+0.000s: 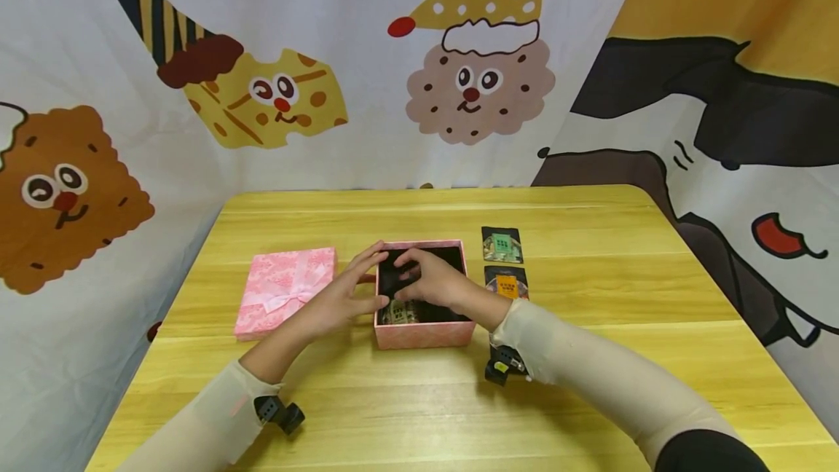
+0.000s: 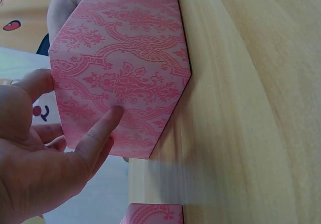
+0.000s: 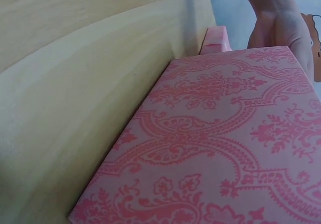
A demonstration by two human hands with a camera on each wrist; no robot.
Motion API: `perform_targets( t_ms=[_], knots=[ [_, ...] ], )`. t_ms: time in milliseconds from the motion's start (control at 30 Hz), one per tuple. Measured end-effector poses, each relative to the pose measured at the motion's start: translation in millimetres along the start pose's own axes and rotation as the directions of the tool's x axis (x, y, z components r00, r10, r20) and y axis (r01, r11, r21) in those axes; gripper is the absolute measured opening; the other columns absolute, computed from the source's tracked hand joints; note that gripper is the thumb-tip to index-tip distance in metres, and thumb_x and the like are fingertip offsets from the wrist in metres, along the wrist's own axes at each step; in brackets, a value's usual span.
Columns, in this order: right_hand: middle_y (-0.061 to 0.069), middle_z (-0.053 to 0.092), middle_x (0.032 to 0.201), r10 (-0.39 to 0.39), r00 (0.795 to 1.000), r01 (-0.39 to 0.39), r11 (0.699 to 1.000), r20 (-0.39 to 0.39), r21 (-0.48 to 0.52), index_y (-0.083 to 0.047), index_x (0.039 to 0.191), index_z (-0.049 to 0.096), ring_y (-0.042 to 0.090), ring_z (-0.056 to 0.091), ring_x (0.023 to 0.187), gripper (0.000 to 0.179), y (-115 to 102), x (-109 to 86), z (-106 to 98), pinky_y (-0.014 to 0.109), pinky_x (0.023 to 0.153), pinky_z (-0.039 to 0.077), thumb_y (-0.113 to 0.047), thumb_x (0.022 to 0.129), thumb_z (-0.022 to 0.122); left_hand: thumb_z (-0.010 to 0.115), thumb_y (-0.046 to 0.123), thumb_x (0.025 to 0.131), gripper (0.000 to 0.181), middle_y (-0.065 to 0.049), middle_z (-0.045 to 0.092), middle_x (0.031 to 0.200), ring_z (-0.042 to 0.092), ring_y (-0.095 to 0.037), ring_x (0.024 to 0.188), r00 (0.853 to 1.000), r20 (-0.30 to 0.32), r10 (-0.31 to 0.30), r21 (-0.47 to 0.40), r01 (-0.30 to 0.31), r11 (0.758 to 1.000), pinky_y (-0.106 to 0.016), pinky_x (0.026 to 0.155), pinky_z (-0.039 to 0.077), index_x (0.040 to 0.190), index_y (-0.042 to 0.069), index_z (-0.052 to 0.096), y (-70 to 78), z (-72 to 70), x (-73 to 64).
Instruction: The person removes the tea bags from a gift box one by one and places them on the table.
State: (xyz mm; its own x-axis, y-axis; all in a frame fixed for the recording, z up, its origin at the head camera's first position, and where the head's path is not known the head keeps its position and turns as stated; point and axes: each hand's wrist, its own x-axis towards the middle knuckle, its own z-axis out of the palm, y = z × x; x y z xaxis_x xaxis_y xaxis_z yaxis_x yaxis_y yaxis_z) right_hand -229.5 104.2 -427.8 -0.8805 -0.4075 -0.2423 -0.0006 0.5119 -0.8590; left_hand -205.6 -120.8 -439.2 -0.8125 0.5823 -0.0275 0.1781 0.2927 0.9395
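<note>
While the right hand (image 1: 429, 282) reaches over the rim and down into the open pink gift box (image 1: 424, 336), its thumb and forefinger curve toward each other with a gap between them, and nothing shows in their hold; the other fingers are mostly hidden. The left hand (image 1: 344, 293) stands at the box's left side with thumb and fingers spread wide, touching the rim and the outer wall without closing round anything. The left wrist view shows one outstretched fingertip resting on the damask-patterned pink wall.

Inside the box, whose interior is black, a small printed packet (image 1: 399, 314) lies in the near left corner, below the left thumb. Just to the right of the box lie a dark packet with a green label (image 1: 502, 245) and, nearer the person, a dark packet with an orange label (image 1: 507, 282), the latter partly covered by the right forearm. Left of the box, apart from it, sits the pink lid (image 1: 272, 275) with its ribbon bow (image 1: 288, 299). The box rests on a wood-grain table (image 1: 400, 414); beyond it hangs a cartoon-printed cloth (image 1: 373, 144).
</note>
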Motion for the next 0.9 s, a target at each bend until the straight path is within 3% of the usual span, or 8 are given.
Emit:
perform_targets(
  t_ms=[167,300,400,633,800,900],
  knots=[
    [0.017,0.063,0.119,0.045,0.993,-0.042,0.999,0.107,-0.024,-0.003,0.141,0.054,0.022,0.06,0.093,0.066,0.0,0.3,1.2,0.031,0.07,0.054,-0.011,0.084,0.086,0.068,0.013,0.101,0.078,-0.003,0.003,0.174,0.035,-0.05,0.145,1.0,0.002,0.006,0.011,-0.006,1.0,-0.062,0.106,0.046,0.165,0.008,0.023,-0.3,-0.4,0.1],
    [0.013,0.064,0.122,0.024,0.985,-0.01,0.996,0.173,-0.083,-0.004,0.133,0.06,0.02,0.059,0.091,0.055,0.0,0.3,2.0,0.03,0.07,0.052,-0.01,0.085,0.085,0.069,0.013,0.1,0.079,-0.004,0.003,0.174,0.035,-0.05,0.144,1.0,-0.001,0.009,0.017,-0.009,1.0,-0.063,0.106,0.044,0.164,0.006,0.022,0.3,-0.3,0.3],
    [0.012,0.062,0.128,-0.005,0.982,0.028,0.993,0.189,-0.116,-0.005,0.129,0.062,0.019,0.058,0.094,0.049,0.7,0.7,2.1,0.03,0.073,0.051,-0.008,0.085,0.084,0.069,0.012,0.1,0.079,-0.005,0.003,0.174,0.036,-0.051,0.144,1.0,-0.002,0.009,0.016,-0.009,1.0,-0.063,0.106,0.045,0.164,0.005,0.022,0.4,-0.2,0.3],
    [0.012,0.066,0.125,-0.048,0.981,0.076,0.986,0.188,-0.147,-0.006,0.13,0.064,0.017,0.058,0.08,0.044,3.1,1.9,3.7,0.03,0.072,0.05,0.0,0.088,0.074,0.069,0.013,0.1,0.079,-0.003,0.004,0.174,0.037,-0.049,0.143,1.0,-0.007,0.006,0.026,-0.006,1.0,-0.06,0.105,0.047,0.164,0.007,0.023,-0.6,-0.1,0.3],
    [0.012,0.063,0.134,-0.041,0.982,0.079,0.976,0.186,-0.203,-0.009,0.132,0.063,0.022,0.06,0.105,0.049,2.3,0.5,4.1,0.042,0.092,0.052,-0.009,0.087,0.081,0.069,0.012,0.1,0.079,-0.002,0.004,0.174,0.036,-0.049,0.144,1.0,-0.009,0.007,0.018,-0.007,1.0,-0.062,0.106,0.046,0.164,0.007,0.024,-2.0,0.0,0.5],
    [0.013,0.066,0.129,-0.019,0.985,0.056,0.975,0.169,-0.214,-0.009,0.133,0.062,0.022,0.062,0.107,0.052,0.7,-1.4,3.5,0.045,0.094,0.053,-0.013,0.086,0.083,0.069,0.01,0.1,0.079,-0.004,0.004,0.174,0.036,-0.05,0.144,1.0,-0.007,0.017,0.007,-0.017,1.0,-0.064,0.107,0.044,0.164,0.006,0.023,-2.8,0.5,1.2]
  ],
)
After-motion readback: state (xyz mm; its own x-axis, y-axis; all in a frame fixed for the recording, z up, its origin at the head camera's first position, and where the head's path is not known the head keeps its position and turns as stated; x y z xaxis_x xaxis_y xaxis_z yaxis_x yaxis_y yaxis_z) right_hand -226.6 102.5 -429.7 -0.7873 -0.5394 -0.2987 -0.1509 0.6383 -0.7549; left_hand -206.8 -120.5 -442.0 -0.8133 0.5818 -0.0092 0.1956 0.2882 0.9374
